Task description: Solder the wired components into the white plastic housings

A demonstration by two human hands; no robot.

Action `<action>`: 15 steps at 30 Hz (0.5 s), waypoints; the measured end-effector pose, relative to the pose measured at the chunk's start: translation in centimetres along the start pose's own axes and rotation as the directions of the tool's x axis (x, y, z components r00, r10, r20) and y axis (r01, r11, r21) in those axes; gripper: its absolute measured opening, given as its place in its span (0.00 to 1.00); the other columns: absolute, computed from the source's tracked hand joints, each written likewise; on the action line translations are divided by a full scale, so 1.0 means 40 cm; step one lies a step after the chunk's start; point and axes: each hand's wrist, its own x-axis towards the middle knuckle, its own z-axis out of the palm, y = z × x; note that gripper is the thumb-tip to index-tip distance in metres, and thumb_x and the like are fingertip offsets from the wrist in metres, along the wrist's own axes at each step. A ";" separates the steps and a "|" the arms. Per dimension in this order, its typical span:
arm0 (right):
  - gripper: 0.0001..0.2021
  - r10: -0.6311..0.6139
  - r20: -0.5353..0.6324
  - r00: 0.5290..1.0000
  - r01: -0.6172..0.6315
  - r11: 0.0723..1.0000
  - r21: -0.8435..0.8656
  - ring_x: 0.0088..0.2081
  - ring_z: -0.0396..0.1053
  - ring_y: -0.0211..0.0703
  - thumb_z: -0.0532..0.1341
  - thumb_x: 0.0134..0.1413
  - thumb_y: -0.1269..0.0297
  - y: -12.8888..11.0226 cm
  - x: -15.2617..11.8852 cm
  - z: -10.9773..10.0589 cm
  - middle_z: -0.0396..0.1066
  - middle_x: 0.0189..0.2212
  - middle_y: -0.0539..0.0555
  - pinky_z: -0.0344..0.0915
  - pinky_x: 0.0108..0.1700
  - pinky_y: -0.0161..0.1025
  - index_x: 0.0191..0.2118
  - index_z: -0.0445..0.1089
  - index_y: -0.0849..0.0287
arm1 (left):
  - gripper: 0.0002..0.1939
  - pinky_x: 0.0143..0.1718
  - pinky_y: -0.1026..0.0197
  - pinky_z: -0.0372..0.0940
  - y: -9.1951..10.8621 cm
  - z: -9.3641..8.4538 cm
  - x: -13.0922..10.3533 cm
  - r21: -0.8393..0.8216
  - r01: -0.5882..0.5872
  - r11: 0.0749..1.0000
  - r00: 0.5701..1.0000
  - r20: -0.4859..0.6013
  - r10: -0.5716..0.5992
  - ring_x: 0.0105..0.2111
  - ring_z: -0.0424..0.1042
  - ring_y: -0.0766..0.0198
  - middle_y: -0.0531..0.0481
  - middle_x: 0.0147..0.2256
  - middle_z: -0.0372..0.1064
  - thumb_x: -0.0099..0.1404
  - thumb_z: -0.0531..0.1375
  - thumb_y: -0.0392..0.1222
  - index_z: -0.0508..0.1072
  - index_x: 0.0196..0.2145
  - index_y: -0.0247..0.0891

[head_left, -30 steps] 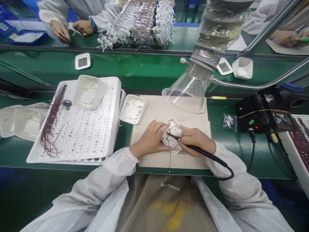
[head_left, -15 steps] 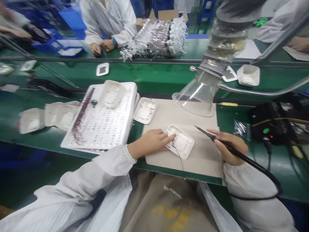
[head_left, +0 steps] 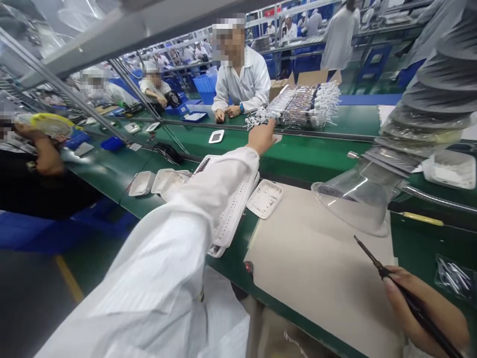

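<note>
My left hand reaches far out over the green belt, its back toward me. Its fingers are closed on a pale plastic casing; only a small edge of it shows beside them. At the lower right my right hand grips a soldering iron like a pen, the tip pointing up and left over the beige work mat. A white plastic casing lies at the mat's far left corner. Beside it, partly under my left sleeve, are stacked white trays.
A clear fume hood hangs over the mat's far right. A yellow-handled tool and a bag of metal parts lie at the right. Across the green belt, a co-worker is near bundled wires.
My left hand has moved from the mat out to the belt, and the casing with the wire has left the mat. The view has swung left and up. My right hand still holds the iron.
</note>
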 end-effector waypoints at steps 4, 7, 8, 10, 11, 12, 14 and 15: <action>0.09 -0.097 -0.042 0.994 0.096 0.995 -0.038 0.31 0.79 0.57 0.67 0.49 0.64 -0.025 0.007 0.014 0.79 0.31 0.51 0.81 0.33 0.44 0.36 0.74 0.43 | 0.32 0.53 0.53 0.61 0.004 0.058 0.118 -0.047 -0.005 0.999 0.984 0.178 0.013 0.54 0.69 0.47 0.25 0.55 0.67 0.70 0.60 0.47 0.58 0.63 0.25; 0.10 -0.092 0.001 0.996 0.092 0.993 -0.072 0.31 0.79 0.57 0.67 0.50 0.64 -0.022 0.006 0.009 0.79 0.32 0.51 0.81 0.33 0.44 0.38 0.73 0.41 | 0.36 0.55 0.54 0.61 -0.054 0.034 0.128 -0.083 -0.070 0.994 0.967 0.237 0.088 0.56 0.67 0.49 0.30 0.58 0.66 0.67 0.61 0.56 0.59 0.64 0.30; 0.09 -0.086 0.006 0.996 0.087 0.993 -0.085 0.31 0.79 0.57 0.66 0.50 0.64 -0.019 0.004 0.007 0.79 0.32 0.51 0.81 0.33 0.44 0.38 0.73 0.41 | 0.38 0.56 0.54 0.60 -0.089 0.015 0.118 -0.091 -0.091 0.992 0.962 0.249 0.111 0.57 0.67 0.49 0.32 0.60 0.66 0.65 0.63 0.59 0.60 0.64 0.33; 0.09 -0.072 0.014 0.997 0.074 0.991 -0.116 0.31 0.79 0.58 0.66 0.51 0.62 -0.014 0.002 0.005 0.79 0.33 0.51 0.80 0.32 0.46 0.39 0.72 0.40 | 0.44 0.57 0.52 0.59 -0.177 -0.021 0.078 -0.102 -0.115 0.988 0.941 0.306 0.141 0.58 0.66 0.47 0.36 0.62 0.64 0.58 0.66 0.63 0.61 0.65 0.38; 0.09 -0.073 0.027 0.997 0.076 0.989 -0.128 0.32 0.79 0.59 0.65 0.52 0.62 -0.011 0.003 0.006 0.79 0.34 0.51 0.80 0.32 0.46 0.39 0.71 0.40 | 0.47 0.58 0.51 0.59 -0.224 -0.033 0.046 -0.107 -0.116 0.987 0.928 0.343 0.147 0.58 0.66 0.46 0.37 0.62 0.64 0.55 0.68 0.64 0.61 0.65 0.39; 0.09 -0.079 0.033 0.996 0.083 0.987 -0.136 0.32 0.79 0.59 0.65 0.52 0.61 -0.010 0.004 0.007 0.79 0.34 0.51 0.80 0.32 0.46 0.40 0.71 0.40 | 0.50 0.58 0.50 0.60 -0.268 -0.037 0.008 -0.113 -0.112 0.987 0.913 0.381 0.147 0.58 0.66 0.45 0.37 0.63 0.63 0.53 0.69 0.65 0.60 0.66 0.39; 0.08 -0.130 0.052 0.990 0.136 0.980 -0.146 0.32 0.80 0.57 0.65 0.54 0.61 -0.007 0.011 0.014 0.79 0.34 0.50 0.80 0.32 0.44 0.41 0.71 0.41 | 0.51 0.58 0.50 0.60 -0.337 -0.026 -0.073 -0.125 -0.094 0.988 0.904 0.405 0.137 0.59 0.66 0.44 0.36 0.64 0.61 0.53 0.68 0.64 0.59 0.67 0.37; 0.08 -0.168 0.064 0.984 0.176 0.973 -0.151 0.32 0.80 0.55 0.64 0.54 0.60 -0.006 0.015 0.018 0.79 0.34 0.50 0.80 0.32 0.42 0.41 0.71 0.43 | 0.49 0.58 0.51 0.60 -0.358 -0.013 -0.110 -0.130 -0.084 0.988 0.912 0.389 0.129 0.60 0.65 0.45 0.36 0.65 0.60 0.55 0.67 0.63 0.58 0.67 0.36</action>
